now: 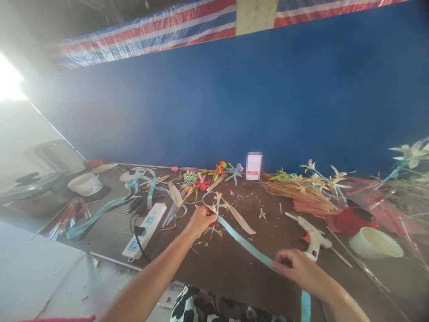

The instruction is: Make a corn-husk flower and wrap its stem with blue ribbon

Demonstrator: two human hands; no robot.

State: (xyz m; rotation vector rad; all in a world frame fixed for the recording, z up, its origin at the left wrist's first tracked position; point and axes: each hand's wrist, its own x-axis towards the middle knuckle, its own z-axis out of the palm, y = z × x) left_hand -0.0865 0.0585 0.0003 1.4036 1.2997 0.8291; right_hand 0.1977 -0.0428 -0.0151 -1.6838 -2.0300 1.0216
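Observation:
Stretched between my hands is a light blue ribbon (246, 243). My left hand (202, 220) pinches the stem of a small pale husk flower (217, 200), where the ribbon's upper end meets it. A thin ring shows just behind those fingers. My right hand (296, 268) grips the ribbon lower down, thumb against fingers, and its tail hangs below the wrist over the table edge. A white glue gun (313, 235) with a red trigger lies just beyond my right hand. One long dried husk leaf (239, 218) rests beside the flower.
A power strip (145, 231) with a black plug lies left of my left forearm. Loose blue ribbon (103, 212) trails across the left side. At right stand a pale bowl (375, 243) and husk flowers (338, 181). A blue panel (214, 107) rises behind the brown table (231, 273).

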